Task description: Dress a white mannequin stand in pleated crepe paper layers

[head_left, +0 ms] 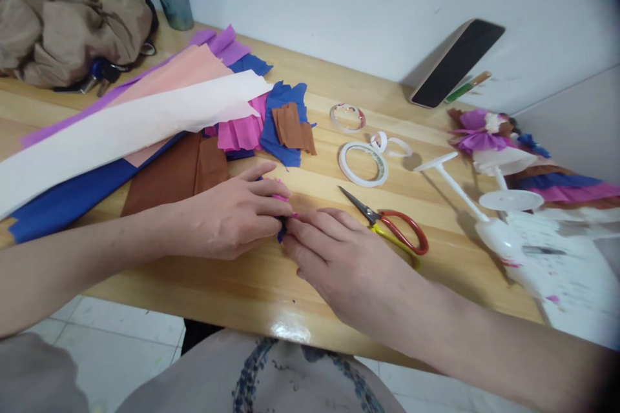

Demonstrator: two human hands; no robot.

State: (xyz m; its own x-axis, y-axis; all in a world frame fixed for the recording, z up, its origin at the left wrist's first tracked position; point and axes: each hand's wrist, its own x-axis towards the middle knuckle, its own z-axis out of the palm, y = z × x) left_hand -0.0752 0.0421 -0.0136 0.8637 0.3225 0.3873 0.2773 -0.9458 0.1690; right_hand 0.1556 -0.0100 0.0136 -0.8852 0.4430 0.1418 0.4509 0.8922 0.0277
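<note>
My left hand [237, 213] is closed over a small piece of blue and pink crepe paper [281, 199], mostly hidden beneath its fingers. From the other side my right hand [339, 264] meets it, fingertips pressed together on the same paper at the table's front. Scissors [375, 216] with one red and one yellow handle lie partly open just beyond my right hand. Behind my left hand are a brown crepe sheet [167, 177], pleated pink crepe paper [242, 132] and a small brown crepe piece [293, 128] on blue crepe paper [281, 147].
Long white crepe paper [135, 119] crosses the left side. Tape rolls [343, 171] lie mid-table. A phone [458, 63] leans on the wall. At right are a white plastic goblet [494, 232] and crepe-paper flowers [477, 129]. A brown cloth bag [72, 26] sits back left.
</note>
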